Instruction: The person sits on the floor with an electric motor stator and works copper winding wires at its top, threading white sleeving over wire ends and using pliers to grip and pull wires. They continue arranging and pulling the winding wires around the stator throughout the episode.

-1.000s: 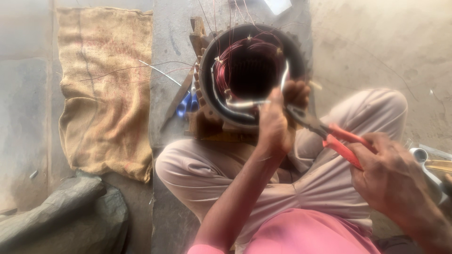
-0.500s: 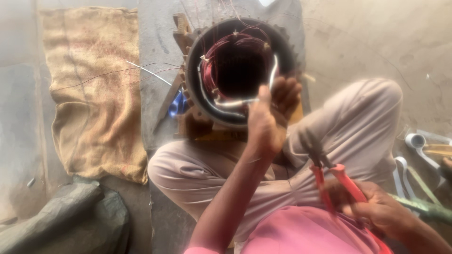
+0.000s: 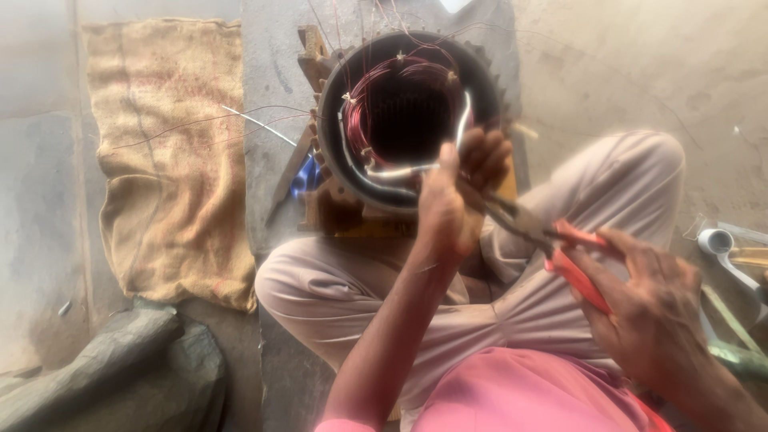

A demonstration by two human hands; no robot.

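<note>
A round metal motor stator [image 3: 336,104] with red copper windings [image 3: 360,112] stands on the floor in front of my crossed legs. My left hand [image 3: 456,196] pinches a white sleeved wire [image 3: 400,170] at the stator's near rim. My right hand [image 3: 648,304] holds red-handled pliers [image 3: 560,248], their jaws pointing up-left toward my left hand's fingers. Thin loose wires [image 3: 240,120] trail out to the left of the stator.
A burlap sack [image 3: 168,160] lies flat on the concrete floor at the left. A dark grey bundle [image 3: 112,376] sits at the bottom left. White tubing and other small items [image 3: 720,244] lie at the right edge. A blue object [image 3: 304,176] rests beside the stator.
My right hand lowered the pliers toward my lap, then brought them back up toward my left hand. My left hand stayed at the white wire on the stator rim.
</note>
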